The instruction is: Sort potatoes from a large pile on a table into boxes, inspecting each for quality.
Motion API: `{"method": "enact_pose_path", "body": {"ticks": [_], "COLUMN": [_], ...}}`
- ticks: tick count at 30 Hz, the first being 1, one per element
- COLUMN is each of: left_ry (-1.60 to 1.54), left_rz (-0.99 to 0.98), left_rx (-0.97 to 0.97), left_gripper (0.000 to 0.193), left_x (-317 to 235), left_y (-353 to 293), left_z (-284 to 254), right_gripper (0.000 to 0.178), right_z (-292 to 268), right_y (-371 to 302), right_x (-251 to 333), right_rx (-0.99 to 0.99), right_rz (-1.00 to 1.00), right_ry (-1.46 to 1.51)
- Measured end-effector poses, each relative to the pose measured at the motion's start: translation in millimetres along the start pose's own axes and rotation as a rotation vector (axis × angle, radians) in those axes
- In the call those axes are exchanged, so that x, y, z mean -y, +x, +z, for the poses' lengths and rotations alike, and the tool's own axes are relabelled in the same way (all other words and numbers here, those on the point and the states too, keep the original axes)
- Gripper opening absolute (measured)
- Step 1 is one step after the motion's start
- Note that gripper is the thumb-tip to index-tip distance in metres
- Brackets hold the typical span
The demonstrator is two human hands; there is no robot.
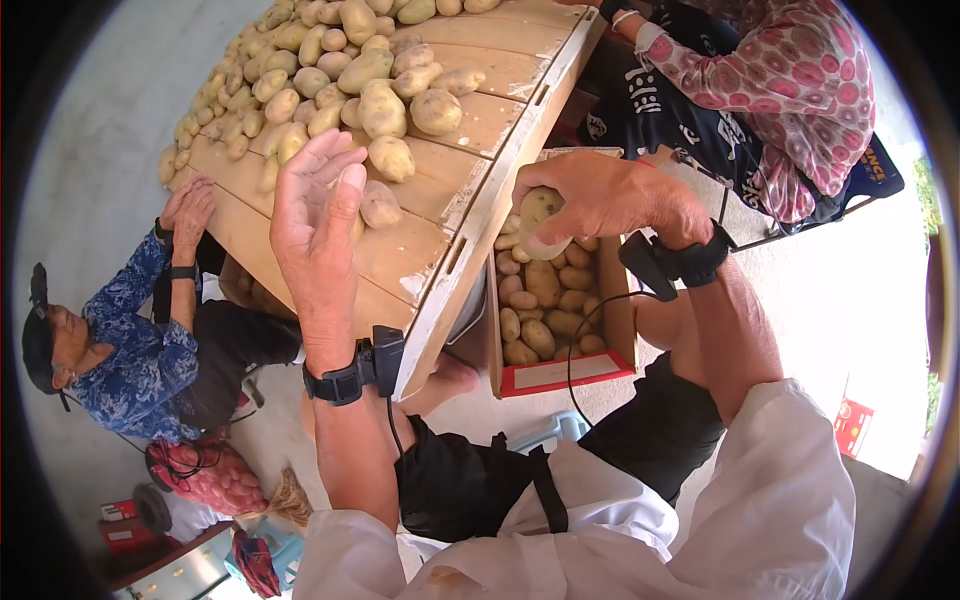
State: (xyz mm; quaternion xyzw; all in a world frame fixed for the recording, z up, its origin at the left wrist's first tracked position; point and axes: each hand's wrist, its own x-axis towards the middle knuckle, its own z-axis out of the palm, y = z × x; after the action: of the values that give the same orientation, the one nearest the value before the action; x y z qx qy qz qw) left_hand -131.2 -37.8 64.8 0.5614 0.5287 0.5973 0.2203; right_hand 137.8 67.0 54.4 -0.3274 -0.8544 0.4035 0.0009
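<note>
Over the cardboard box [625, 330], my right hand [615, 195] grips a pale yellow potato [541, 208] between thumb and fingers. Several potatoes [543, 284] lie inside that box, beneath the hand. My left hand [318, 215] is raised above the near part of the slatted wooden table [400, 262]. Its fingers are apart and loosely bent, and nothing shows in it. Beside its thumb a small potato [380, 204] rests on the slats. A big heap of potatoes [330, 70] covers the table's far side.
A raised wooden rim [500, 200] runs along the table's right edge. At the left sits a person in a blue patterned shirt [140, 325], hands at the table. Another person in a spotted sleeve [780, 90] sits far right. A red net sack [215, 480] stands lower left.
</note>
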Motion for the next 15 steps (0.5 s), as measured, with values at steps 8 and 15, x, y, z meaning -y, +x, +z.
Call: {"method": "enact_pose_path", "body": {"ticks": [8,15], "left_ry": [-0.061,0.072], "left_rz": [-0.075,-0.329], "left_rx": [-0.143,-0.157], "left_gripper": [0.033,0.034], "left_x": [8,23], "left_y": [10,14], "left_z": [-19,-48], "right_gripper": [0.039,0.033], "right_z": [-1,-6], "right_y": [8,13], "right_x": [-45,-30], "right_rx": [-0.366,-0.45], "right_rz": [0.163,0.184], "right_ry": [-0.311,-0.181]}}
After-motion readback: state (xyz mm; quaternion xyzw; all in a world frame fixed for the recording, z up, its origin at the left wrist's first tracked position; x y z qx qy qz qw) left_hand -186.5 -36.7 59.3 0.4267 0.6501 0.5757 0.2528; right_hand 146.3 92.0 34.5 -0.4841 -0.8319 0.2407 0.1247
